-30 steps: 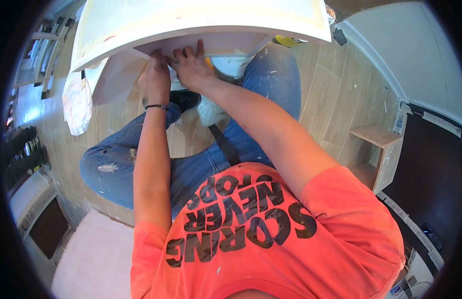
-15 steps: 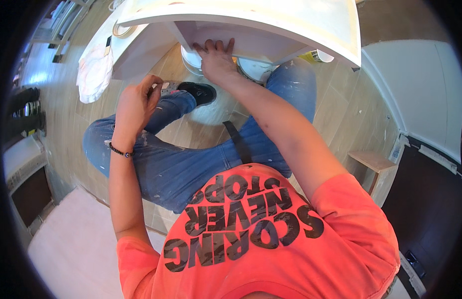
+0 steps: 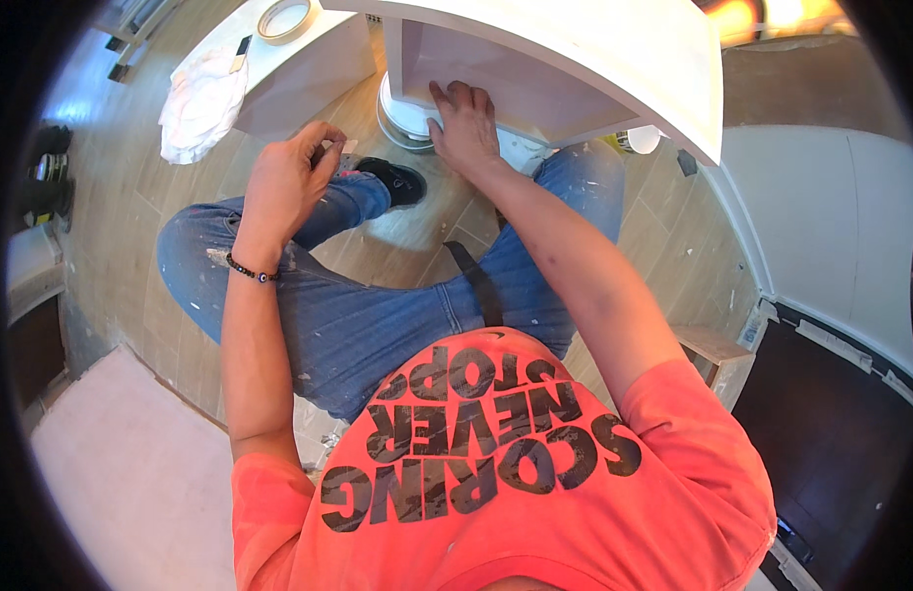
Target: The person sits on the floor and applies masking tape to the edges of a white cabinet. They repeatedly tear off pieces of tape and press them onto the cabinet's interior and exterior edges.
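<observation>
I sit on a wood-look floor in paint-flecked jeans and an orange shirt, facing a white cabinet (image 3: pixel 614 59). My right hand (image 3: pixel 461 123) lies flat against the cabinet's pinkish front panel (image 3: pixel 535 94), fingers spread. My left hand (image 3: pixel 289 177) is raised in the air above my left knee, away from the cabinet, its fingers curled; whether it holds something small I cannot tell. A black bead bracelet (image 3: pixel 250 271) circles that wrist.
A white cloth (image 3: pixel 200 103) and a roll of tape (image 3: pixel 284 18) lie on a low white board at upper left. A white bucket (image 3: pixel 402 113) stands under the cabinet. A black shoe (image 3: pixel 397 179) rests on the floor. A dark doorway lies at right.
My left hand has left the cabinet's underside and pulled back toward my left knee. My right hand stays on the panel. The view has tilted, showing more of the cabinet front.
</observation>
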Tool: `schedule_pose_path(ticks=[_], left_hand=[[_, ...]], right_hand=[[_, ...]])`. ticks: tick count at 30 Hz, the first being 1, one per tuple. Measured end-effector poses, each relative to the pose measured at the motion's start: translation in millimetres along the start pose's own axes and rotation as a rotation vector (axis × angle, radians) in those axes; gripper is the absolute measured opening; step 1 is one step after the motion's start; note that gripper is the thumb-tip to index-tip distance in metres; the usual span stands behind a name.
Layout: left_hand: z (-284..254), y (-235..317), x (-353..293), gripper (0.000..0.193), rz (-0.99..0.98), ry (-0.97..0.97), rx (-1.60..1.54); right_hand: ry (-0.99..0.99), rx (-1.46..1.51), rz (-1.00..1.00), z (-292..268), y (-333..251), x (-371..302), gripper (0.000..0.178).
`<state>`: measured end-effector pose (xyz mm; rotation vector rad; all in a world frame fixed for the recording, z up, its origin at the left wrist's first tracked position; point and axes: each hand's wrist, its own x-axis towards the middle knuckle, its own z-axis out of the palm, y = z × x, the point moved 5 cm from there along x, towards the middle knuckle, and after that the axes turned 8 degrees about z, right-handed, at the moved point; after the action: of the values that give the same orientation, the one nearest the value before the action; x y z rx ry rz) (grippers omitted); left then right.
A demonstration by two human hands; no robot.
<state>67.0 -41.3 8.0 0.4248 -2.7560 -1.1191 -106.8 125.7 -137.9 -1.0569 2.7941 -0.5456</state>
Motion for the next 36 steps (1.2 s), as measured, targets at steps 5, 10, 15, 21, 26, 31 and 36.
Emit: schedule_pose_path(ticks=[5, 10, 15, 21, 26, 31, 36], left_hand=[[0, 5, 1, 0.015, -0.043, -0.023, -0.022], [-6, 5, 0, 0.016, -0.026, 0.004, -0.013], [-5, 4, -2, 0.017, 0.017, 0.015, 0.001], [-6, 3, -1, 0.018, 0.052, 0.024, -0.043], [-7, 7, -2, 0.019, 0.031, 0.003, 0.022], [-12, 11, -3, 0.017, -0.012, 0.042, -0.012], [-14, 10, -6, 0.017, 0.015, 0.071, -0.034]], right_hand=[[0.071, -0.164, -0.116, 34, -7, -23, 0.067], [-0.039, 0.098, -0.143, 30, -9, -33, 0.078], [0.059, -0.141, 0.202, 25, 14, -26, 0.089], [-0.110, -0.144, 0.047, 31, 9, -22, 0.093], [-0.200, -0.160, 0.089, 30, -8, -12, 0.091], [-0.158, -0.177, 0.383, 14, 20, -33, 0.099], [-0.396, -0.262, 0.614, -13, 37, -54, 0.112]])
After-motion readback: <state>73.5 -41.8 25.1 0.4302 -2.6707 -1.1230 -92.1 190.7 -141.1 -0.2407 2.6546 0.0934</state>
